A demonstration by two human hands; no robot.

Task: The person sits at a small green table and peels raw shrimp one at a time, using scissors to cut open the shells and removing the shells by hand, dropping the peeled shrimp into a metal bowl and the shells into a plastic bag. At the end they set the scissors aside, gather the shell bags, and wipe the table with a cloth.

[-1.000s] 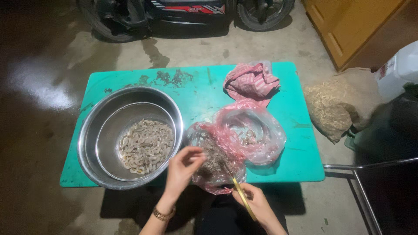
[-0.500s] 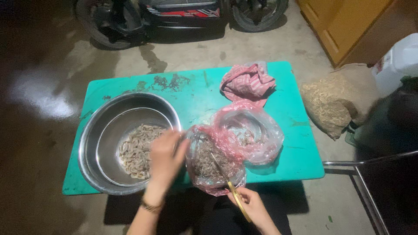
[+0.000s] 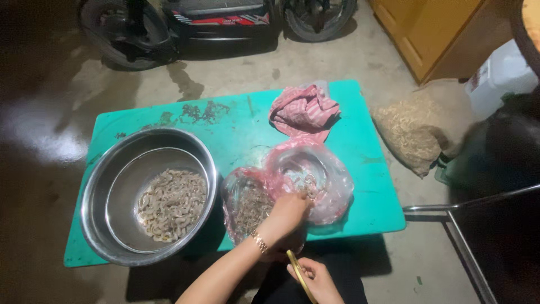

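Note:
My left hand (image 3: 287, 217), a gold bracelet on its wrist, reaches across into the open clear plastic bag (image 3: 315, 174) with red-pink edges on the green table (image 3: 242, 129); its fingers are in the bag's contents and what they hold is hidden. My right hand (image 3: 315, 280) is at the table's near edge, closed on a thin yellow stick-like tool (image 3: 298, 273). A second bag (image 3: 244, 205) of small greyish pieces lies just left of my left hand. A steel bowl (image 3: 98, 186) holding pale shelled shrimp (image 3: 171, 204) stands at the left.
A crumpled red-and-white bag (image 3: 304, 110) lies at the table's far side. A tan sack (image 3: 413, 129) sits on the floor to the right, near a white container (image 3: 500, 76) and a metal frame (image 3: 467, 208). A motorbike (image 3: 214, 22) is parked behind the table.
My left hand was at the darker bag, swung left over the steel bowl, and has now come back right into the clear bag. My right hand has kept the yellow tool.

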